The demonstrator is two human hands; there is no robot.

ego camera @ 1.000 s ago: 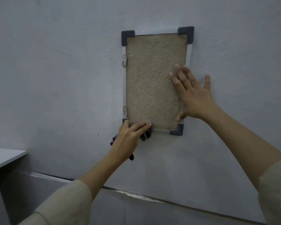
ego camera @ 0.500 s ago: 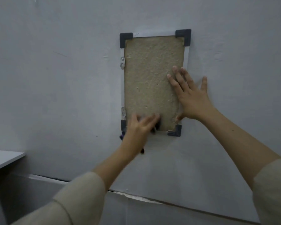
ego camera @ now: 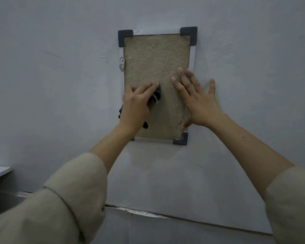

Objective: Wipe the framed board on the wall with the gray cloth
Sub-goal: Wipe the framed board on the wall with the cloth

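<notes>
Left hand [ego camera: 135, 104] bunches soft gray cloth [ego camera: 157, 95] against framed board [ego camera: 155, 55]; right hand [ego camera: 199, 101] lies flat, fingers spread, bracing the right edge. Cloth likely limp, light; best held wadded.

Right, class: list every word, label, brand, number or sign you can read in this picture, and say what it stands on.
None: no readable text anywhere.
The framed board shows only a bare fibrous surface.
The gray cloth under the left hand, the right hand and the wall carry no lettering.
</notes>
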